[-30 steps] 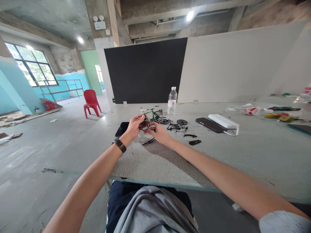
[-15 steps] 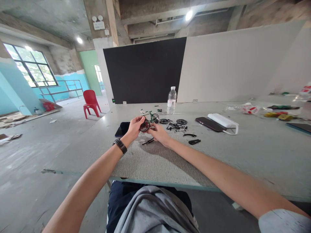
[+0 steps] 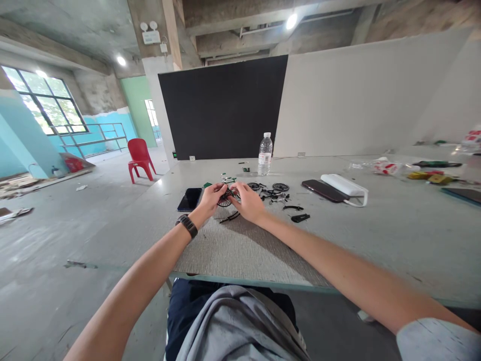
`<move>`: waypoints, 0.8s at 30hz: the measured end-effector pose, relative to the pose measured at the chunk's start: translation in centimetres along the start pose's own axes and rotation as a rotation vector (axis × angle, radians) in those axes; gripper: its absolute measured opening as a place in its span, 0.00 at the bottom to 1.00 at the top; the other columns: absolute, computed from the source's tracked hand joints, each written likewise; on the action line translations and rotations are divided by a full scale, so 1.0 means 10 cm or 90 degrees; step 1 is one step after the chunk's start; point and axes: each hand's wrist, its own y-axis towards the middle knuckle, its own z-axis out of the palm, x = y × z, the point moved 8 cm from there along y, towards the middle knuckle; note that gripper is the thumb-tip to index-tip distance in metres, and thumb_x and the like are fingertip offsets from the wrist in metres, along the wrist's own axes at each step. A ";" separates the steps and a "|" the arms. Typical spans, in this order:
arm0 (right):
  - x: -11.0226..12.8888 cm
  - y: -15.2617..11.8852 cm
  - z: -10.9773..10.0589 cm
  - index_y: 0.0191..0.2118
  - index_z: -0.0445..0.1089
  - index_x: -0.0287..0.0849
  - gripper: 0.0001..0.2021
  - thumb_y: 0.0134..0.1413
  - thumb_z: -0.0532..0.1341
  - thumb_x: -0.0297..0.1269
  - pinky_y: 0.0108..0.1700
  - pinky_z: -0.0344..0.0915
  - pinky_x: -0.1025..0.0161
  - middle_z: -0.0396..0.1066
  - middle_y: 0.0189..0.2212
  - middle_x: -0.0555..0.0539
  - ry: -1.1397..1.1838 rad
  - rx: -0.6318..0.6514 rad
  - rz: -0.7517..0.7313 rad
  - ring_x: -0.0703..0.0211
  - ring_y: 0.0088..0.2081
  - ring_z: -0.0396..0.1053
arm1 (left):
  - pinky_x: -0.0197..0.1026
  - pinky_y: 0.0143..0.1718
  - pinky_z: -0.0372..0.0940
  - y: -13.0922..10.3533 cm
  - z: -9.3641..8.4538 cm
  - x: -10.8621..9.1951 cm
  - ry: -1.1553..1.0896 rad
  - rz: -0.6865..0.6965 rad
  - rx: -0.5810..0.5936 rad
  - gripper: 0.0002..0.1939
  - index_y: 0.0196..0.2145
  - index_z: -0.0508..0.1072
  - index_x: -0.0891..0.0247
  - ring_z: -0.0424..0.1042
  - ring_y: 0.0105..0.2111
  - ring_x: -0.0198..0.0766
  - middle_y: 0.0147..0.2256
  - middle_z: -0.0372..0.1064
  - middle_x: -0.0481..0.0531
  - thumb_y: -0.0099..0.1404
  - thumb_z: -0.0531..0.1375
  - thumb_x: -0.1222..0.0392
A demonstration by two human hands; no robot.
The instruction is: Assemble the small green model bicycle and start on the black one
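Between my two hands is a small green model bicycle (image 3: 224, 199), its front wheel and handlebars showing while much of the frame is hidden by fingers. My left hand (image 3: 211, 197) is closed on the bicycle near that wheel. From the other side my right hand (image 3: 248, 201) pinches it, thumb and fingertips close to the left hand's. Just below the hands a thin black curved part (image 3: 230, 217) lies on the table. Right of my right hand lie a black model bicycle frame (image 3: 269, 192) and a loose wheel (image 3: 280, 187).
A dark phone (image 3: 189, 199) lies left of my hands. A water bottle (image 3: 265, 154) stands behind them. Farther right are small black pieces (image 3: 300, 218), another phone (image 3: 325, 191), a white power bank (image 3: 341, 185) and plastic packaging (image 3: 385, 166). A red chair (image 3: 140, 158) stands beyond the table.
My right hand has moved up and over the bicycle, hiding its rear part. The bicycle has turned in my hands, and its handlebars point differently.
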 end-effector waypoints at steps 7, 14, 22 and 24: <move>-0.02 0.04 0.00 0.57 0.72 0.51 0.14 0.71 0.55 0.42 0.40 0.68 0.58 0.69 0.54 0.41 -0.097 0.060 -0.065 0.51 0.42 0.74 | 0.39 0.41 0.67 0.00 0.05 0.01 -0.036 -0.044 0.075 0.09 0.37 0.80 0.69 0.74 0.34 0.35 0.36 0.77 0.55 0.60 0.72 0.64; -0.02 0.06 -0.04 0.55 0.75 0.51 0.15 0.71 0.55 0.42 0.34 0.62 0.60 0.69 0.54 0.41 -0.155 0.058 -0.075 0.56 0.35 0.71 | 0.39 0.43 0.66 -0.05 0.13 -0.11 -0.039 -0.029 0.238 0.15 0.40 0.83 0.70 0.74 0.38 0.37 0.39 0.78 0.60 0.60 0.73 0.56; 0.04 0.09 -0.05 0.52 0.75 0.50 0.15 0.72 0.52 0.39 0.29 0.51 0.62 0.70 0.49 0.42 -0.174 0.098 -0.089 0.58 0.31 0.66 | 0.39 0.44 0.64 -0.10 0.17 -0.17 0.062 -0.002 0.319 0.26 0.45 0.83 0.64 0.73 0.41 0.37 0.42 0.77 0.55 0.46 0.72 0.72; 0.05 0.09 -0.03 0.53 0.74 0.49 0.16 0.72 0.51 0.38 0.28 0.49 0.62 0.69 0.49 0.42 -0.207 0.125 -0.096 0.61 0.28 0.62 | 0.40 0.46 0.64 -0.08 0.17 -0.14 0.076 0.004 0.315 0.26 0.46 0.82 0.64 0.72 0.43 0.38 0.43 0.77 0.55 0.46 0.71 0.72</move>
